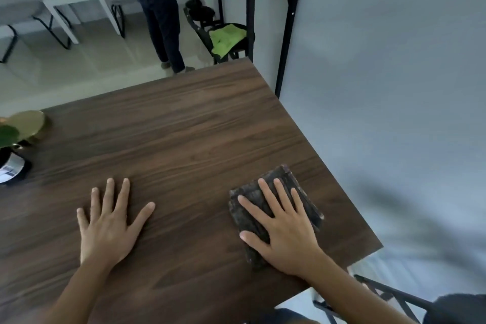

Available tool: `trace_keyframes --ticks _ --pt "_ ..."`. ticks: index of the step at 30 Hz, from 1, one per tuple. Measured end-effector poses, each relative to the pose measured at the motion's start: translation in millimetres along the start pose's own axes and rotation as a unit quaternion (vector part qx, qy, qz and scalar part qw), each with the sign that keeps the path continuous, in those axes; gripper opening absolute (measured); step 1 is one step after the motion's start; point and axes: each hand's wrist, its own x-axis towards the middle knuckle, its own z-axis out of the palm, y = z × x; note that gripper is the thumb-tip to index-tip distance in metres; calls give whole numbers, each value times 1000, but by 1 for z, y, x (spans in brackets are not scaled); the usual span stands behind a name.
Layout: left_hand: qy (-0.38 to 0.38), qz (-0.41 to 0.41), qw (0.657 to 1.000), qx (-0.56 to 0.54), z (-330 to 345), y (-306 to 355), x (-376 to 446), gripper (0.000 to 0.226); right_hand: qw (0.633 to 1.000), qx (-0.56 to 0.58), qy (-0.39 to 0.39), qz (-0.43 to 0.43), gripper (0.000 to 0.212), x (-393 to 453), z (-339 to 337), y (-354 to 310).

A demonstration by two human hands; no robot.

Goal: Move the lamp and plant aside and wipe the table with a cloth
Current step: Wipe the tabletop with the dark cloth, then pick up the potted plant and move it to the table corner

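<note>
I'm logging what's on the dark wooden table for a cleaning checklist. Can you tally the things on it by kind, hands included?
Hands: 2, left hand flat on the bare table, right hand flat on the cloth
Cloths: 1, dark folded cloth
Plants: 1, potted plant at the left edge
Lamps: 1, gold lamp base
Total: 5

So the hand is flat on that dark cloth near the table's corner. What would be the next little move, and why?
Probably slide the right hand with the cloth leftward across the table. The cloth lies flat near the right edge, the lamp and plant stand at the far left, and bare wood lies between.
</note>
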Motion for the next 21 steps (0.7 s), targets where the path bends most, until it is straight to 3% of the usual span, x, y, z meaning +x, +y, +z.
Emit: trace_keyframes --ticks 5,8,12,14,16,18,21 --pt "6 -4 1000 -5 -1 5 0 97 996 -37 7 78 65 -55 -21 67" --pt "5 3 1000 -13 -4 9 -2 96 997 -10 -8 78 66 -51 -22 67" --pt "38 23 993 -113 -6 4 -4 81 996 66 65 7 58 -5 -34 38" --pt "102 13 956 -275 -11 -2 -5 49 985 131 100 -49 51 33 -39 8" --pt "178 -37 894 -410 -20 -11 -5 15 967 216 97 -93 46 75 -40 -35" --pt "223 -129 828 -498 -32 -30 1 11 947 282 66 -137 37 117 -36 -83" --pt "296 -226 735 -567 -53 -69 20 24 924 331 4 -189 29 177 -24 -161"
